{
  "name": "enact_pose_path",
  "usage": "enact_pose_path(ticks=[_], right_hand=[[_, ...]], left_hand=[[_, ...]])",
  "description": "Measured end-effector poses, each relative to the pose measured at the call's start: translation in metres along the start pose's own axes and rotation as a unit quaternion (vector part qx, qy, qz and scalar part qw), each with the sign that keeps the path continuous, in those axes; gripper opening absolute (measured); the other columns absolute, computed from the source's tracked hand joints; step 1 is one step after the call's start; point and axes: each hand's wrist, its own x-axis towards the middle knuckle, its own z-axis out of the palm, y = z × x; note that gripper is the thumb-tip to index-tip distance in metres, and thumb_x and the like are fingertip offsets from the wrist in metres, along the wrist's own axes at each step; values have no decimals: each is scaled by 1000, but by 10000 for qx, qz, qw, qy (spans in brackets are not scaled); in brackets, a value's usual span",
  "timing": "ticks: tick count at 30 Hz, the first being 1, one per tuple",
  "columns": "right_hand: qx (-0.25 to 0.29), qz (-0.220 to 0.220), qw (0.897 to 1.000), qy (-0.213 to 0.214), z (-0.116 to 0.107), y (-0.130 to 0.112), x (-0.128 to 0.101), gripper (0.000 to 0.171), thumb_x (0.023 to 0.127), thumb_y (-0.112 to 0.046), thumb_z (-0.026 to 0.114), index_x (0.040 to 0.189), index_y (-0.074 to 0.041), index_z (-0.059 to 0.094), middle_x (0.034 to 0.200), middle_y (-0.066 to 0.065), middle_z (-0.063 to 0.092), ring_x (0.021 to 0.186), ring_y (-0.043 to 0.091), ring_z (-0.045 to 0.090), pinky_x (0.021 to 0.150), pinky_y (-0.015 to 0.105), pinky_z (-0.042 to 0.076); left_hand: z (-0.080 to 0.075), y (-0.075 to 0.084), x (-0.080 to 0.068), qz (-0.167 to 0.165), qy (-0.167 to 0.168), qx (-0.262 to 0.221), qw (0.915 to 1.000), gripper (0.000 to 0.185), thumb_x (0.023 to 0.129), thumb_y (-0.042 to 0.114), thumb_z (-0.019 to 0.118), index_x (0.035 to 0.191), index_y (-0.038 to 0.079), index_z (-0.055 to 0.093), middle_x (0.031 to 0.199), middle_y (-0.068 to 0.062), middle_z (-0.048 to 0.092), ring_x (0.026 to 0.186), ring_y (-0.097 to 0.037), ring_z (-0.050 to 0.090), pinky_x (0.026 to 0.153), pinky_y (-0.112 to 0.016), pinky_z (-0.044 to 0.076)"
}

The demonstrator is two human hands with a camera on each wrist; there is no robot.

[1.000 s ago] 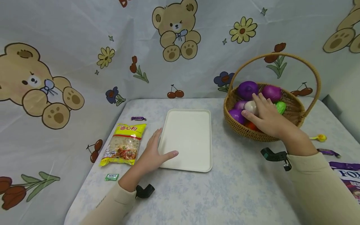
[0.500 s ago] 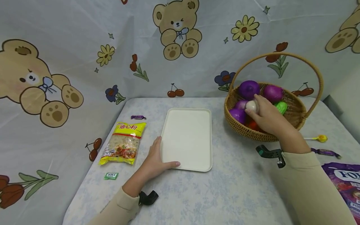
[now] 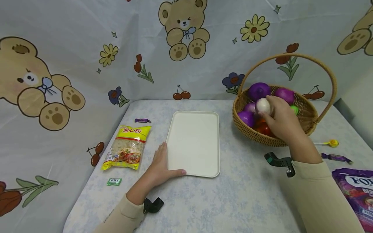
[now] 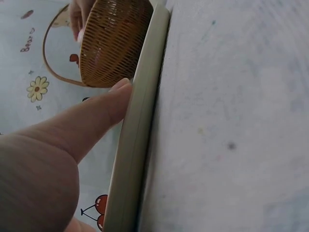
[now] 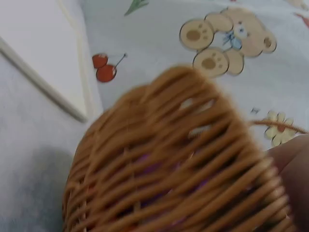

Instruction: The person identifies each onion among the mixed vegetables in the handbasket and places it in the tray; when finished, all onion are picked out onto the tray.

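Note:
Over the wicker basket (image 3: 269,141) in the head view, my right hand (image 3: 284,119) holds a white round vegetable (image 3: 263,106) between thumb and fingers, raised just above the other vegetables. Around it lie purple onions (image 3: 259,92), a red tomato-like piece (image 3: 263,127) and a green piece (image 3: 295,109) partly behind the hand. In the right wrist view the basket wall (image 5: 174,159) hides what the hand holds. My left hand (image 3: 160,166) rests at the near left corner of the white tray (image 3: 193,142), fingers straight along its left edge. The left thumb (image 4: 106,106) touches the tray's rim.
Left of the tray lie a yellow pasta bag (image 3: 128,147), a purple-wrapped candy (image 3: 142,120) and a small green candy (image 3: 114,182). On the right are a yellow lollipop (image 3: 333,143), another purple candy (image 3: 336,158) and a purple candy bag (image 3: 354,194). A printed cloth hangs behind.
My right hand has closed its fingers round the white vegetable and lifted it slightly, uncovering more of the red piece. My left hand has settled against the tray's edge.

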Motion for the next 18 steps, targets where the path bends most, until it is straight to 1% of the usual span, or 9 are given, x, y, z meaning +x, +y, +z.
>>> enact_pose_path(ticks=[2, 4, 6, 8, 11, 13, 16, 18], right_hand=[[70, -159, 9992, 368, -2, -9, -6, 68, 99, -7, 75, 155, 10, 40, 154, 34, 41, 142, 54, 37, 115, 68, 29], [104, -355, 9972, 643, -4, -21, -11, 70, 96, -7, 79, 155, 7, 43, 154, 30, 45, 142, 51, 40, 113, 67, 32], [127, -590, 9949, 812, -5, -34, -15, 71, 93, -8, 83, 154, 4, 47, 154, 26, 48, 141, 47, 44, 111, 66, 37], [156, -897, 9919, 887, -4, -48, -19, 72, 90, -7, 86, 152, 3, 50, 153, 23, 50, 139, 44, 47, 110, 63, 40], [231, -1413, 9860, 856, 1, -66, -26, 72, 85, -5, 90, 148, 3, 56, 151, 20, 54, 137, 41, 52, 104, 60, 47], [283, -1794, 9806, 742, 7, -76, -30, 71, 82, -4, 92, 145, 3, 59, 150, 19, 57, 135, 39, 54, 101, 57, 50], [394, -2287, 9717, 441, 19, -87, -35, 69, 81, -4, 93, 142, 2, 62, 147, 18, 59, 132, 38, 57, 98, 55, 53], [483, -2475, 9676, 158, 27, -93, -38, 68, 81, -5, 93, 141, 3, 62, 145, 18, 60, 131, 38, 58, 97, 55, 54]], left_hand=[[0, 1, 0, 10, -12, 17, 10000, 148, 73, 66, 90, 168, 6, -6, 174, -16, -6, 157, -37, -8, 123, -61, 11], [-1, 2, 0, 23, -5, 26, 10000, 148, 73, 65, 90, 168, 6, -6, 174, -16, -6, 157, -37, -8, 123, -61, 11], [-2, 2, -1, 17, -2, 40, 10000, 147, 73, 65, 90, 168, 6, -5, 174, -16, -6, 157, -36, -8, 123, -61, 11], [-2, 1, -2, 4, -5, 57, 10000, 146, 74, 64, 90, 168, 5, -5, 174, -16, -5, 158, -36, -8, 123, -60, 11], [-2, 1, -2, -8, -31, 77, 10000, 146, 74, 64, 90, 168, 4, -5, 174, -16, -5, 158, -35, -7, 123, -60, 11], [-2, 2, -3, -6, -45, 70, 10000, 146, 74, 64, 90, 168, 4, -5, 174, -16, -5, 158, -36, -7, 123, -60, 11], [-2, 2, -2, -7, -50, 89, 9999, 146, 74, 65, 90, 168, 4, -4, 174, -17, -4, 158, -36, -6, 123, -60, 11], [-2, 2, -2, -20, -51, 104, 9999, 146, 74, 65, 90, 168, 4, -4, 174, -16, -4, 158, -36, -6, 123, -60, 11]])
